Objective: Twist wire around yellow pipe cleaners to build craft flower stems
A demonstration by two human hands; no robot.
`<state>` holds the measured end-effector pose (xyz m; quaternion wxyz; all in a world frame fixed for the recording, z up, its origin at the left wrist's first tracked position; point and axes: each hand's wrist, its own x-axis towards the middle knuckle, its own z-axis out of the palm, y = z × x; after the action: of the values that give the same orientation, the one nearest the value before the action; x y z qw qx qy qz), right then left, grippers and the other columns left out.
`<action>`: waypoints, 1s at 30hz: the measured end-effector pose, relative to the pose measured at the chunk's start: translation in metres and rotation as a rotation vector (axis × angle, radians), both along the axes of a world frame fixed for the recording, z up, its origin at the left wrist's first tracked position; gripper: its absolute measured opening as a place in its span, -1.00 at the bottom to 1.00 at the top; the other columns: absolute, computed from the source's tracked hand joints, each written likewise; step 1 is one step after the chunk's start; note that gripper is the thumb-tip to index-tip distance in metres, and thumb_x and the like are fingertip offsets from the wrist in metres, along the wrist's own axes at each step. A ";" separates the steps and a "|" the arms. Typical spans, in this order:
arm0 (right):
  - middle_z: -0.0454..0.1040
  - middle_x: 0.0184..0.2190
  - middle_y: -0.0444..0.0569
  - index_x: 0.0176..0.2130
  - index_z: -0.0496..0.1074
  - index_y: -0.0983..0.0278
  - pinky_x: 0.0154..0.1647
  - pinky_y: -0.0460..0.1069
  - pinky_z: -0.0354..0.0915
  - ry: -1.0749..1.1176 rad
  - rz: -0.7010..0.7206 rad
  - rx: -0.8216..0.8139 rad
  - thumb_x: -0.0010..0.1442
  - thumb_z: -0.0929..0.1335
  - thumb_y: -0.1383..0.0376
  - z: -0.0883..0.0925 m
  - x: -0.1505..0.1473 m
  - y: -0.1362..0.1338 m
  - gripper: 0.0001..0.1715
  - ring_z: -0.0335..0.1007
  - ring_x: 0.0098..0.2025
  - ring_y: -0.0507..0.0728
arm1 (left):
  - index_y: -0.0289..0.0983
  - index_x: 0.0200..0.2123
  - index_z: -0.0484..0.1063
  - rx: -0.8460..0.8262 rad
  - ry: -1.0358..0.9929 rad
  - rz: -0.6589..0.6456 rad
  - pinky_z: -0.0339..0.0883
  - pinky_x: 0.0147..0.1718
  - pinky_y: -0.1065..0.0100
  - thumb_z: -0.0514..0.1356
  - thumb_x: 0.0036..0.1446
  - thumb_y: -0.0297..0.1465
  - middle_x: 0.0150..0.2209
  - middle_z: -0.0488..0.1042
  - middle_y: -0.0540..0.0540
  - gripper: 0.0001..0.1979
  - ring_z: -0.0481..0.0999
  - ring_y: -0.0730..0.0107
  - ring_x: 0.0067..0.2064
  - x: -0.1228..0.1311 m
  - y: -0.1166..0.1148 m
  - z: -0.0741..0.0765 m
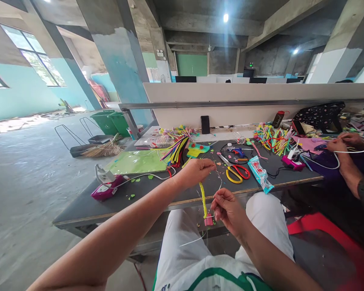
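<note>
My left hand (197,174) is closed in a pinch over the table's front edge, and a thin white string (221,180) leaves its fingertips. The string curves down to my right hand (229,208), whose fingers are also pinched together around it, lower and nearer my lap. Between the hands hangs a fuzzy yellow pipe cleaner (203,200), its upper end just under my left hand; whether that hand grips it too is hard to see. A small pink piece (209,220) with bits of green sits at its bottom end, beside my right fingertips.
Yellow-and-red-handled scissors (235,173), a blue glue gun (239,152) and a blue-white packet (261,174) lie on the dark table (87,204). Pipe cleaners (273,139) are piled behind. A magenta power block (108,188) trails a cable at left. A co-worker's hands (341,143) work at right.
</note>
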<state>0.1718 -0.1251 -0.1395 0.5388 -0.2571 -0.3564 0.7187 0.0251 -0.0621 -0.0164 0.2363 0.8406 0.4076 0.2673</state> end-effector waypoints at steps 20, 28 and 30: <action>0.44 -0.42 -0.16 -0.35 0.42 0.22 -0.45 -0.18 0.27 0.452 0.037 -0.168 0.01 0.48 0.38 -0.007 -0.006 0.000 -0.81 0.23 -0.51 -0.11 | -0.30 -0.25 0.50 -0.017 -0.027 0.004 0.11 -0.57 0.50 0.03 0.18 -0.25 -0.68 0.27 0.09 -0.69 0.25 0.54 -0.62 -0.002 0.005 -0.005; 0.39 -0.26 -0.14 -0.21 0.35 0.19 -0.55 -0.13 0.17 0.131 0.034 0.023 0.01 0.47 0.23 -0.011 -0.009 -0.015 -0.66 0.15 -0.57 -0.11 | -0.31 -0.29 0.50 0.009 0.014 0.036 0.12 -0.57 0.50 0.03 0.16 -0.24 -0.63 0.34 0.06 -0.68 0.28 0.55 -0.63 -0.004 0.008 -0.007; 0.37 -0.31 -0.18 -0.27 0.33 0.20 -0.60 -0.13 0.14 0.018 0.034 0.045 -0.04 0.49 0.19 -0.014 -0.009 -0.018 -0.63 0.13 -0.61 -0.12 | -0.30 -0.29 0.50 0.017 0.017 0.039 0.11 -0.57 0.50 0.03 0.16 -0.24 -0.64 0.33 0.06 -0.68 0.27 0.54 -0.63 -0.004 0.009 -0.008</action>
<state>0.1626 -0.1431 -0.1535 0.5354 -0.2325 -0.3717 0.7219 0.0206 -0.0529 -0.0248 0.2207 0.8366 0.4236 0.2681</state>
